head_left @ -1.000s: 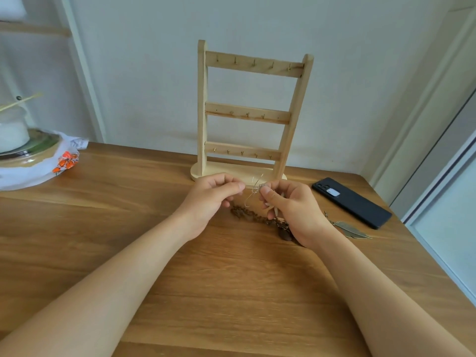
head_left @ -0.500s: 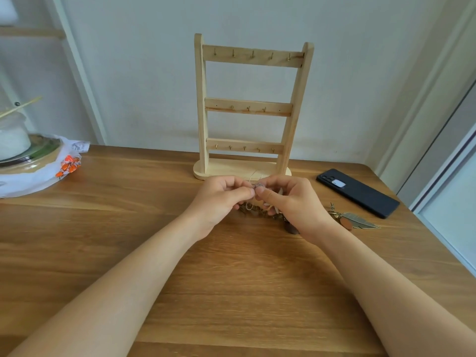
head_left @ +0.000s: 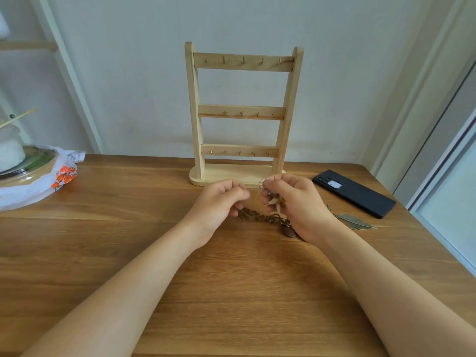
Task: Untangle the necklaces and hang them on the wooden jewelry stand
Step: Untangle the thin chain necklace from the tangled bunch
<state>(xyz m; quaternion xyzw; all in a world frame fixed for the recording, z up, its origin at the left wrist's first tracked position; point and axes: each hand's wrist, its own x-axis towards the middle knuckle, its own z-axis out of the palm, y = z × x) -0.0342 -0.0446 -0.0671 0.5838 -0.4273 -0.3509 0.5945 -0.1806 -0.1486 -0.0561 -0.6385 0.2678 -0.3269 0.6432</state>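
Note:
A wooden jewelry stand (head_left: pixel 243 114) with three hooked bars stands at the back of the table, all hooks bare. Just in front of its base, my left hand (head_left: pixel 219 202) and my right hand (head_left: pixel 293 202) hold a tangle of necklaces (head_left: pixel 262 217) above the tabletop. My right hand pinches thin pale cord and small pendants between thumb and fingers. My left hand pinches the other end, its fingers curled. A dark braided chain sags between the hands onto the table, ending in a brown oval pendant (head_left: pixel 289 231). A metal feather pendant (head_left: pixel 356 221) lies to the right of my right wrist.
A black phone (head_left: pixel 354 193) lies on the wooden table (head_left: pixel 128 240) at the right rear. At the far left sits a white plastic bag (head_left: pixel 38 186) under a round covered dish (head_left: pixel 18 163). A wall rises behind the stand; a door frame is on the right.
My hands have drawn slightly apart, and the braided chain shows more between them. The view has tilted, so the stand appears lower in frame.

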